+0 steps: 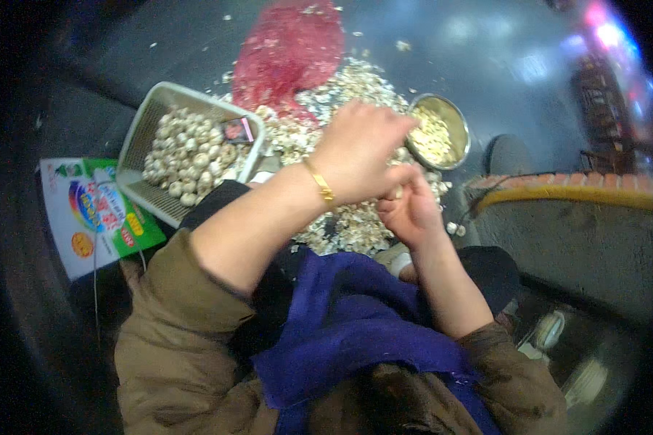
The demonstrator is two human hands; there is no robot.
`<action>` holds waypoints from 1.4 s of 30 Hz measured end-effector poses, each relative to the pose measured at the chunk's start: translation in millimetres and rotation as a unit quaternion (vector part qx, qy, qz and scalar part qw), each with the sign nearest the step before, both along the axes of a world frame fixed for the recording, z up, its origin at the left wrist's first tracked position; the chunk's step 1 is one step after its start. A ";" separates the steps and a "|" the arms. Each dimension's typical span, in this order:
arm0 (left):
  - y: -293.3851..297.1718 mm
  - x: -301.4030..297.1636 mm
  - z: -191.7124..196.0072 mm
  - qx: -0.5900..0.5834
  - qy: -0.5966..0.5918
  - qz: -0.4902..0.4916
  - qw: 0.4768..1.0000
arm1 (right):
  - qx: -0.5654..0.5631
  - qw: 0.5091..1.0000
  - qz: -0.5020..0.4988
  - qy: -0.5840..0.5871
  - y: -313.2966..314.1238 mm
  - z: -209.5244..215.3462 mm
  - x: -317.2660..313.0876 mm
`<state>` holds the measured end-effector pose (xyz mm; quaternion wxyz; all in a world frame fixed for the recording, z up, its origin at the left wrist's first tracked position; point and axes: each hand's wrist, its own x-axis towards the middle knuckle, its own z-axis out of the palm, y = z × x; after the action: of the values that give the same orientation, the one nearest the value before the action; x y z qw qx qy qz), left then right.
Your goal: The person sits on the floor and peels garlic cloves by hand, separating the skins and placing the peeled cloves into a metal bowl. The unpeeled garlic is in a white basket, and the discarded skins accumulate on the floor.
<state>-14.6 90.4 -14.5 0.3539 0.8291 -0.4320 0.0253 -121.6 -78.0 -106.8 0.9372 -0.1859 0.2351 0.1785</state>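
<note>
My left hand [363, 148], with a gold bracelet [318, 181] on its wrist, reaches across to the right, back upward and fingers curled; what they hold, if anything, is hidden. Close below it, my right hand [413, 210] has its fingers bent inward around a small pale garlic clove [398, 193]. The two hands are almost touching. Just beyond them stands a round metal bowl [466, 130] with peeled garlic cloves [434, 138] in it. Beneath the hands spreads a heap of garlic skins [355, 225].
On the left, a pale plastic basket [139, 145] holds whole garlic bulbs [189, 156] and a small dark pink-edged packet [237, 130]. A printed white-and-green bag [87, 217] lies beside it. Red mesh [286, 54] lies ahead. A low brick-topped wall [573, 225] runs along the right.
</note>
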 end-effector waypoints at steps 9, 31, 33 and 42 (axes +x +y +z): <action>25.2 32.7 24.4 -0.188 0.168 0.096 0.963 | -0.103 0.940 -0.241 0.220 -139.9 -124.1 12.1; 59.1 65.8 29.2 -0.530 0.512 0.052 0.674 | -0.844 0.194 0.455 -0.208 -74.0 -266.4 59.7; 45.9 58.2 24.0 -0.536 0.517 0.065 0.664 | -0.825 0.222 0.494 -0.162 -71.6 -259.6 65.4; -43.2 -22.0 38.2 -0.476 0.701 0.044 0.530 | -0.787 0.429 0.424 -0.130 -71.4 -131.7 39.4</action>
<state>-36.6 47.1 23.8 0.8836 0.3075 0.0673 -0.3467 -82.2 -149.4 -238.5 0.2104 -0.9402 0.0405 0.2648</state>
